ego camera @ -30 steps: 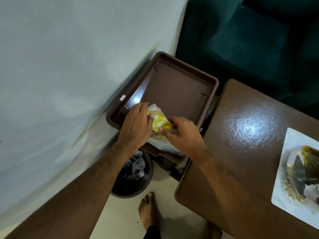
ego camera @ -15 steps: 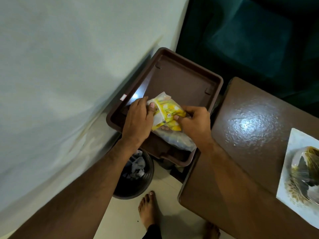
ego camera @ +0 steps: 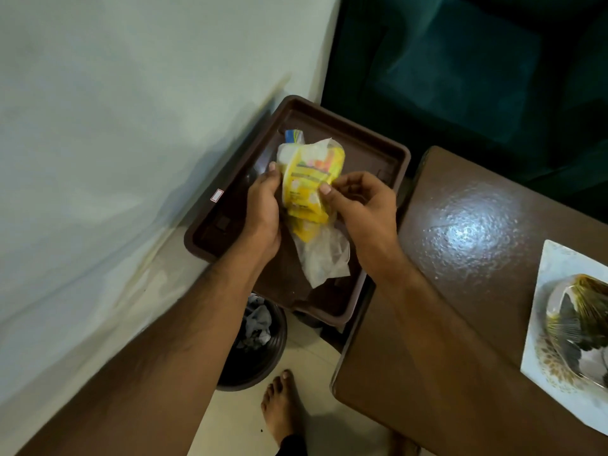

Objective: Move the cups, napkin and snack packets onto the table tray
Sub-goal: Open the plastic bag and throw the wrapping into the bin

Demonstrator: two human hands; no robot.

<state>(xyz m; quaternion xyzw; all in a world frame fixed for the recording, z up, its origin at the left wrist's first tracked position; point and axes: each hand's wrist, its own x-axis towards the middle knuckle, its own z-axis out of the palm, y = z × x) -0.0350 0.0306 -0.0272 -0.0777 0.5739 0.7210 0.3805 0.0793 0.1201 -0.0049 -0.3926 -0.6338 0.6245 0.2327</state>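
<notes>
Head view, snack packets (ego camera: pixel 307 189) between hands (ego camera: pixel 263 209)

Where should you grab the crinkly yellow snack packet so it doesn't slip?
Probably by its two long side edges, one from each side, as the left hand and right hand do now. The crinkly yellow snack packet is flat and floppy, held upright over the brown plastic tray.

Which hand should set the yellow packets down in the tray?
Left, probably. The left hand wraps the yellow snack packets from the side, over the brown tray. The right hand only pinches an edge, nearer the table.
</notes>
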